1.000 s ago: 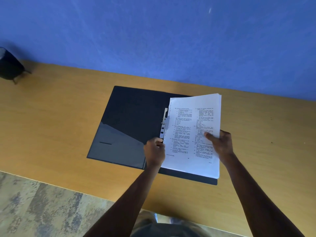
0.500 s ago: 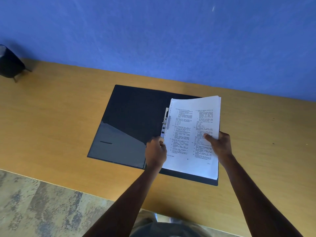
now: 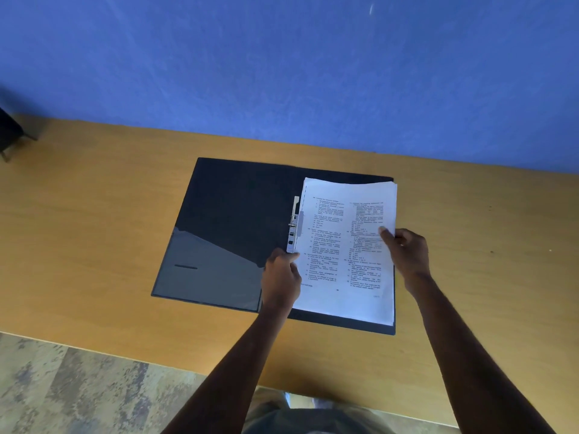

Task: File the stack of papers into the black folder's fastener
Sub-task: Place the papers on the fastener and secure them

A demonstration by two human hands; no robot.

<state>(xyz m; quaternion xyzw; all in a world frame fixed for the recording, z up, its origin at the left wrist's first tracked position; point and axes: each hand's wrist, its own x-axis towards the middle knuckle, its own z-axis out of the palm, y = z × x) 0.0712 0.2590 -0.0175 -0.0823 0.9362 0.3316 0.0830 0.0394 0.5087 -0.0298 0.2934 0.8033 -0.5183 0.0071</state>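
Observation:
The black folder (image 3: 238,214) lies open on the wooden table, its left flap carrying a clear pocket. Over its right half sits the stack of printed papers (image 3: 341,245), the left edge close to the spine. The white fastener strip (image 3: 294,228) stands along that spine, just left of the paper edge. My left hand (image 3: 282,278) pinches the stack's lower left edge right below the fastener. My right hand (image 3: 405,255) grips the right edge of the stack, thumb on top of the page.
The wooden table (image 3: 94,233) runs against a blue wall (image 3: 282,67). A dark object (image 3: 9,133) sits at the far left edge of the table. Patterned floor (image 3: 78,386) shows below the table's near edge.
The paper stack has come down and flattened onto the folder's right half, its left edge drawing nearer the fastener. Both hands kept their grip on it.

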